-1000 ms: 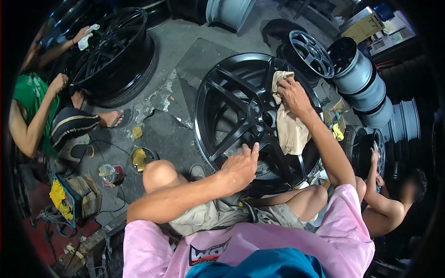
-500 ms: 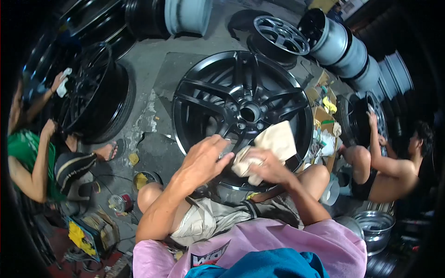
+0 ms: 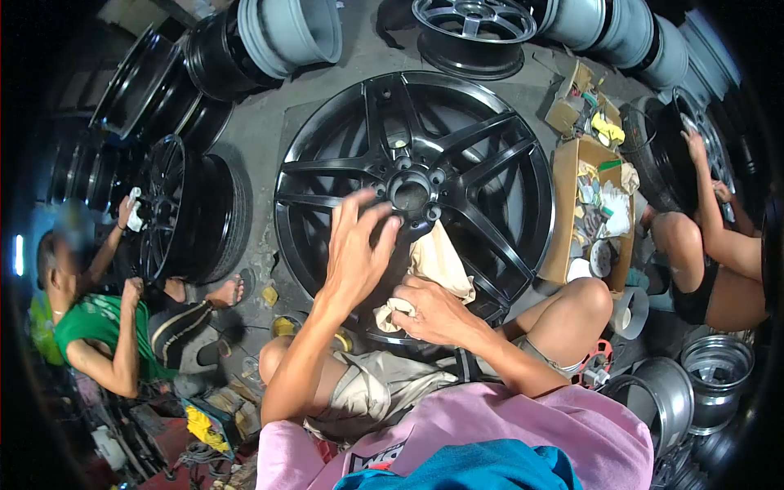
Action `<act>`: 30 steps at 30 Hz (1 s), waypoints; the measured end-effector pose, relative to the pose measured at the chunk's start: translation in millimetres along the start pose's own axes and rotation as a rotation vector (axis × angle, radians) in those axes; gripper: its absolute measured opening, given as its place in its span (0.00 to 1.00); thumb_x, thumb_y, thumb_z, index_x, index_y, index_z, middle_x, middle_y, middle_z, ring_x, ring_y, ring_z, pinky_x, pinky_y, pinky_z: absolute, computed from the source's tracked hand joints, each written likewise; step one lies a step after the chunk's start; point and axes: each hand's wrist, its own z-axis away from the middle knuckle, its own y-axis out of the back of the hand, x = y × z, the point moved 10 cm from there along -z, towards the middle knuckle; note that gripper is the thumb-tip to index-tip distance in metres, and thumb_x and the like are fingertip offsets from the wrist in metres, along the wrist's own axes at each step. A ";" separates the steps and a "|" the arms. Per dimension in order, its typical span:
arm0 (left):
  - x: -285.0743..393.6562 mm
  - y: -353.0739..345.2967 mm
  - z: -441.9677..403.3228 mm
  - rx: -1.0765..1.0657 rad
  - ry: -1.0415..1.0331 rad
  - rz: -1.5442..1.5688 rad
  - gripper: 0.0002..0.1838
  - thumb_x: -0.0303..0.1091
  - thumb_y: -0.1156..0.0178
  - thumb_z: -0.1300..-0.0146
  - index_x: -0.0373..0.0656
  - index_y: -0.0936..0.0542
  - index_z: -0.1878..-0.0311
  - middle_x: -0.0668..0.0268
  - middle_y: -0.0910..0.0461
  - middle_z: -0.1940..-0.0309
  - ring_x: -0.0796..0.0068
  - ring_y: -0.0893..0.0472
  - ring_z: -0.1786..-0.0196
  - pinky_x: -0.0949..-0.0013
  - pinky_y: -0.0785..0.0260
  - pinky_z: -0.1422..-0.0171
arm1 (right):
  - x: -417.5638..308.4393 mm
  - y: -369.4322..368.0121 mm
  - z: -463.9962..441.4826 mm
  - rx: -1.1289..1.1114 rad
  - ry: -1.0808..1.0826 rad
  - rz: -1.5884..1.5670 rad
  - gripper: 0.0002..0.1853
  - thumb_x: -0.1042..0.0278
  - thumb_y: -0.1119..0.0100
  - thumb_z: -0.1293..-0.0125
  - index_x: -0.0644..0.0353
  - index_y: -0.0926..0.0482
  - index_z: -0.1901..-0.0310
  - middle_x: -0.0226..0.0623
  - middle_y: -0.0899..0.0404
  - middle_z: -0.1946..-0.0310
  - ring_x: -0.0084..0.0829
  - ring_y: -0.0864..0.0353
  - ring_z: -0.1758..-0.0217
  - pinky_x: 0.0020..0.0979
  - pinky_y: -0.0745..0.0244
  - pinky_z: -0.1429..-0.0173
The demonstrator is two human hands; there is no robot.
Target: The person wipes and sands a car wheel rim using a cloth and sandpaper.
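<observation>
A large black five-spoke wheel rim lies face up in front of my knees. My right hand is closed round a bunched part of a beige cloth at the rim's near edge. The rest of the cloth spreads over a near spoke, just below the centre hole. My left hand is raised above the near left of the rim, fingers apart, with nothing in it.
Cardboard boxes of small items stand right of the rim. A silver-grey wheel lies beyond it. One person at left wipes a black wheel with a white cloth; another sits at right by a wheel. More rims stand around.
The cloth and my right hand have come from the rim's far right to its near edge. My left hand has lifted and moved left. The whole view has shifted.
</observation>
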 end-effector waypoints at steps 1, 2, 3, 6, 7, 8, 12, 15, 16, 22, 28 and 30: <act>-0.1 -5.3 -13.4 0.072 -0.038 -0.104 0.20 0.39 0.33 0.23 0.38 0.14 0.35 0.46 0.27 0.25 0.40 0.32 0.20 0.45 0.37 0.18 | -0.1 -0.5 0.0 -0.015 0.012 -0.005 0.13 0.64 0.34 0.33 0.66 0.15 0.55 0.52 0.19 0.58 0.57 0.16 0.50 0.53 0.20 0.45; -4.1 -15.4 -25.5 0.082 -0.031 -0.189 0.22 0.41 0.34 0.22 0.38 0.15 0.33 0.43 0.31 0.21 0.37 0.36 0.17 0.43 0.40 0.16 | -1.6 1.6 -0.3 -0.015 0.004 -0.062 0.12 0.64 0.34 0.33 0.66 0.16 0.58 0.51 0.21 0.59 0.56 0.16 0.51 0.53 0.20 0.46; -8.8 -25.1 -37.8 0.096 -0.025 -0.274 0.24 0.43 0.36 0.21 0.39 0.16 0.31 0.41 0.35 0.18 0.35 0.40 0.15 0.41 0.44 0.13 | 0.2 0.9 -0.2 -0.008 0.008 -0.076 0.12 0.64 0.34 0.33 0.66 0.16 0.58 0.51 0.21 0.59 0.56 0.16 0.51 0.53 0.20 0.46; -25.6 -61.1 -65.0 0.072 0.026 -0.349 0.27 0.49 0.40 0.18 0.40 0.18 0.27 0.37 0.44 0.14 0.31 0.48 0.12 0.34 0.51 0.12 | 2.0 4.5 2.2 0.054 0.035 -0.127 0.13 0.63 0.35 0.32 0.66 0.16 0.57 0.52 0.21 0.59 0.56 0.16 0.51 0.53 0.20 0.46; -28.3 -70.3 -69.7 0.084 0.046 -0.419 0.28 0.50 0.42 0.17 0.40 0.19 0.26 0.36 0.46 0.13 0.30 0.49 0.11 0.31 0.53 0.11 | 1.8 6.7 2.4 0.059 0.034 -0.132 0.13 0.63 0.35 0.32 0.66 0.16 0.57 0.52 0.21 0.59 0.56 0.16 0.51 0.53 0.20 0.46; -34.1 -79.9 -72.2 0.079 0.081 -0.429 0.31 0.53 0.46 0.16 0.38 0.20 0.25 0.35 0.50 0.12 0.29 0.53 0.10 0.28 0.57 0.11 | 3.1 6.0 3.4 0.047 0.017 -0.119 0.13 0.63 0.36 0.31 0.66 0.16 0.57 0.52 0.21 0.59 0.57 0.16 0.51 0.53 0.20 0.46; -30.6 -93.9 -76.9 0.124 0.139 -0.444 0.35 0.54 0.49 0.15 0.30 0.24 0.23 0.35 0.53 0.11 0.28 0.55 0.10 0.24 0.61 0.12 | 4.2 3.7 5.3 0.053 0.033 -0.092 0.14 0.64 0.36 0.32 0.68 0.16 0.54 0.55 0.20 0.58 0.58 0.15 0.50 0.54 0.19 0.44; -29.0 -95.7 -84.1 0.134 0.161 -0.481 0.35 0.54 0.49 0.15 0.29 0.25 0.23 0.35 0.53 0.11 0.28 0.55 0.10 0.23 0.61 0.13 | 1.1 3.3 3.0 0.025 0.052 -0.037 0.16 0.65 0.36 0.32 0.70 0.15 0.51 0.58 0.18 0.55 0.59 0.15 0.48 0.54 0.18 0.41; -29.9 -95.2 -85.3 0.136 0.166 -0.510 0.34 0.54 0.49 0.15 0.33 0.24 0.23 0.36 0.53 0.11 0.28 0.54 0.10 0.23 0.59 0.13 | 0.1 5.1 3.2 0.042 0.061 -0.022 0.16 0.65 0.35 0.32 0.70 0.15 0.50 0.58 0.18 0.55 0.59 0.15 0.47 0.54 0.18 0.41; -43.4 -66.4 -55.5 -0.047 0.101 -0.326 0.30 0.51 0.40 0.20 0.40 0.20 0.25 0.44 0.49 0.10 0.37 0.50 0.09 0.33 0.53 0.10 | -13.7 17.7 24.3 0.081 0.119 0.073 0.15 0.66 0.32 0.34 0.66 0.13 0.50 0.51 0.16 0.54 0.54 0.14 0.48 0.49 0.18 0.42; -33.6 -51.7 24.3 0.003 -0.048 -0.289 0.31 0.50 0.41 0.18 0.36 0.24 0.24 0.47 0.38 0.14 0.40 0.46 0.10 0.36 0.51 0.10 | -25.6 73.9 59.2 0.091 0.012 0.065 0.12 0.66 0.34 0.35 0.66 0.13 0.55 0.55 0.14 0.64 0.55 0.11 0.57 0.48 0.17 0.50; -4.6 -44.4 52.2 -0.017 -0.043 -0.280 0.32 0.49 0.39 0.20 0.34 0.25 0.23 0.45 0.38 0.15 0.39 0.47 0.10 0.38 0.56 0.08 | -17.8 94.7 73.9 0.044 -0.092 0.022 0.12 0.66 0.35 0.33 0.68 0.14 0.57 0.58 0.15 0.68 0.55 0.12 0.63 0.47 0.17 0.54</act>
